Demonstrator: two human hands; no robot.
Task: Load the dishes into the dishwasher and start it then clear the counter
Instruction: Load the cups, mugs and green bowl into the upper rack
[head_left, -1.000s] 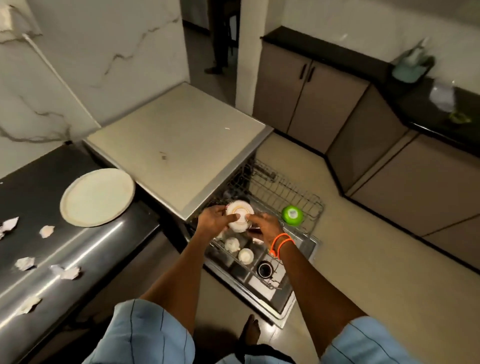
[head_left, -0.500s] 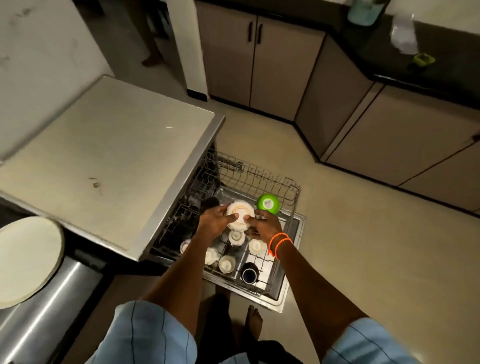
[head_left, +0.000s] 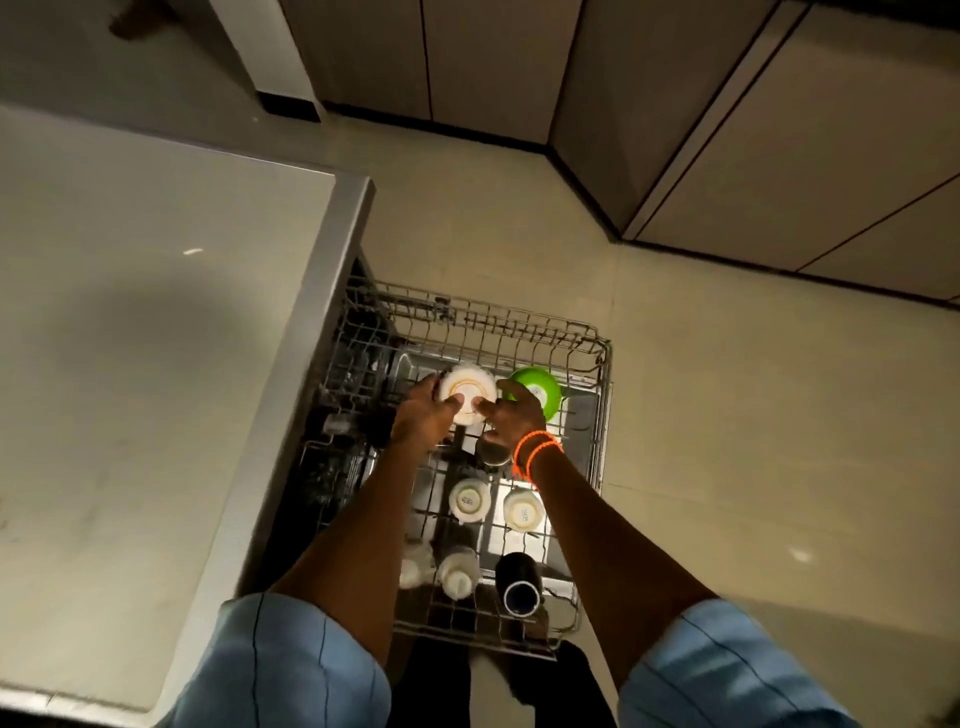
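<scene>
The dishwasher's pale top (head_left: 156, 338) fills the left side of the room from where I stand, with its steel edge running down toward the person's sleeve. Beside it, pulled out over the beige floor (head_left: 753, 441), sits the wire rack (head_left: 597, 358), and brown cabinet doors (head_left: 779, 130) line the far wall.

Both forearms reach out over the rack. The left hand (head_left: 423, 415) and the right hand (head_left: 511, 415) meet on a white bowl (head_left: 467, 392), turned bottom-up so its ringed base faces me; each hand grips one side of it, thumbs pressed on the base. The bowl is held between them at the rack's far end, toward its left. Orange bands (head_left: 535, 452) circle the right wrist.

Just beyond the right hand, touching or nearly touching its knuckles, a green bowl (head_left: 537, 389) rests upside down in the rack. Nearer the person, under the arms, stand two white cups (head_left: 470, 499), inverted side by side, then further small white pieces (head_left: 460, 574), blurred, and a dark cup (head_left: 519, 584) lying tilted with its mouth toward me.
</scene>
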